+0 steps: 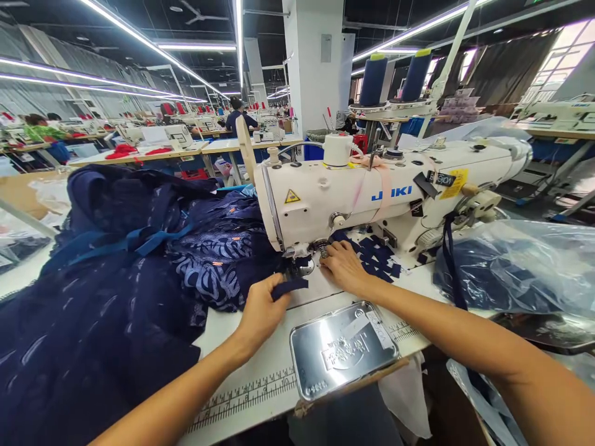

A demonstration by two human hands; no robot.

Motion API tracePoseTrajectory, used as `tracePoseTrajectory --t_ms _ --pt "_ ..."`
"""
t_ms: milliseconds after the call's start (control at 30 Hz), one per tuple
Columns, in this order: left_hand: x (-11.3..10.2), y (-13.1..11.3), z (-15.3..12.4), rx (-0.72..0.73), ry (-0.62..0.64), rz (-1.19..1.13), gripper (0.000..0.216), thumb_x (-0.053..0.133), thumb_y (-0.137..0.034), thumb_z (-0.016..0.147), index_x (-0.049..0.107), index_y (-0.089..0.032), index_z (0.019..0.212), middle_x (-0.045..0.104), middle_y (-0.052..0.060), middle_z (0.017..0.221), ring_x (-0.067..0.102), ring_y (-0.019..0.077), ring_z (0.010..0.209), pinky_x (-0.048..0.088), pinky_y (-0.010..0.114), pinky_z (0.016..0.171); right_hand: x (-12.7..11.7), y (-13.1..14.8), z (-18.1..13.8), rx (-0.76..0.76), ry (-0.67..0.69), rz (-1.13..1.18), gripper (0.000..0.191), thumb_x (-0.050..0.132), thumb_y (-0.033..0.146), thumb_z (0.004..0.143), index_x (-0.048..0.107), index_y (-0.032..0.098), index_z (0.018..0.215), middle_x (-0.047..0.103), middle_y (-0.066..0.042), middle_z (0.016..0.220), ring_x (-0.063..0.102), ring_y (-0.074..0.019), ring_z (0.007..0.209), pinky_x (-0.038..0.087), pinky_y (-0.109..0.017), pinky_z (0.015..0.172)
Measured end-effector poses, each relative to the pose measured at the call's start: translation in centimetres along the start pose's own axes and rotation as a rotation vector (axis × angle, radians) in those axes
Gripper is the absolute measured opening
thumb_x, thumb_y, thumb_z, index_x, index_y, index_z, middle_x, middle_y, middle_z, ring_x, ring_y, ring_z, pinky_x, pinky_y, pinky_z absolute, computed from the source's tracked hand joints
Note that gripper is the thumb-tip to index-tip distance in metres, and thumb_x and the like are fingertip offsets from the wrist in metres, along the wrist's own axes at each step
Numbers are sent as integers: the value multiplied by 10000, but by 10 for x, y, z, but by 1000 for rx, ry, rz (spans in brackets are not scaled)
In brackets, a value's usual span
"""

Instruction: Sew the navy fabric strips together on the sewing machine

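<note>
My left hand (261, 306) is closed in a pinch on a small navy fabric strip (290, 287), just in front of the needle area (300, 259) of a white JUKI sewing machine (381, 186). My right hand (344, 266) lies on the machine bed right of the needle. Its fingers are curled at the presser foot; what they hold, if anything, is hidden. Several small navy fabric pieces (379, 254) lie on the bed behind my right hand.
A large heap of navy lace fabric (116, 279) covers the table's left side. A shiny metal tin lid (341, 347) lies near the front edge by a printed ruler. A plastic bag of dark fabric (515, 266) sits right. Thread cones (374, 79) stand behind; other workers sit far back.
</note>
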State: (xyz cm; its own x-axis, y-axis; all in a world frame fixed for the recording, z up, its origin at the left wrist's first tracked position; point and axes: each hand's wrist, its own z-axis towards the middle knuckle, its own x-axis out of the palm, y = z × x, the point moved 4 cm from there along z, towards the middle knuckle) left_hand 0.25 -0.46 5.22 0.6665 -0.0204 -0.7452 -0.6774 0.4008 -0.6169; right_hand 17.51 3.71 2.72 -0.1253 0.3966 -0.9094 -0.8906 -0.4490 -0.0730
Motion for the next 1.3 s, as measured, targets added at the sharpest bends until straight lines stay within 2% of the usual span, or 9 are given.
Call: tracePoseTrajectory --t_ms 100,200,367,500,600,767,933,1100,1300 --pt "13 -16 9 423 -15 545 171 420 -77 777 521 -157 664 530 48 757 501 173 722 383 285 618 1 8 -8 -72 -30 90 120 510 179 832 621 156 792 572 -61 800 475 -197 794 320 -353 783" --pt "30 -16 20 631 102 858 202 393 -69 829 564 -137 746 563 89 837 503 219 840 391 344 698 -4 0 -14 -97 -81 145 118 501 125 821 616 134 847 580 -64 847 487 -177 794 342 -323 806" --pt "30 -2 16 561 262 811 231 375 -37 808 588 -123 826 603 88 867 529 203 822 401 351 731 -11 -20 -22 -66 -113 87 143 528 220 833 644 137 844 597 -92 954 475 -230 906 333 -402 868" --pt "16 7 -5 528 344 605 452 422 -34 697 545 -150 1116 560 83 1168 484 213 1076 400 351 873 -9 -11 -29 -95 -92 51 212 523 308 846 645 147 911 589 -107 993 436 -264 1016 250 -481 957" --pt "11 9 -13 511 392 561 550 439 -81 682 484 -166 1223 491 78 1275 428 244 1161 392 397 920 -8 2 -29 -169 -94 72 190 525 270 846 641 159 948 583 -98 994 439 -249 1014 258 -457 958" --pt "18 7 -6 498 368 593 436 449 -48 742 541 -172 1149 532 68 1226 467 235 1086 429 389 877 0 14 -21 -249 -41 139 190 481 206 870 637 159 967 583 -67 830 497 -179 771 364 -348 777" --pt "25 9 -3 490 309 554 386 393 24 761 583 -159 1042 583 45 1147 489 200 1035 442 343 857 7 12 -15 -184 -51 218 120 523 151 823 599 125 911 584 -69 861 509 -178 780 387 -299 722" --pt "23 8 -9 537 268 483 249 434 -70 803 597 -127 982 614 73 1064 519 189 981 449 303 858 6 27 -5 -215 49 138 121 483 119 836 586 134 772 567 -62 790 505 -175 738 385 -280 693" --pt "22 8 -17 599 284 532 310 461 -108 762 581 -78 1046 537 116 1199 487 237 1058 417 342 926 1 43 9 -153 132 118 133 479 63 808 574 131 745 565 -56 773 494 -166 734 349 -275 686"
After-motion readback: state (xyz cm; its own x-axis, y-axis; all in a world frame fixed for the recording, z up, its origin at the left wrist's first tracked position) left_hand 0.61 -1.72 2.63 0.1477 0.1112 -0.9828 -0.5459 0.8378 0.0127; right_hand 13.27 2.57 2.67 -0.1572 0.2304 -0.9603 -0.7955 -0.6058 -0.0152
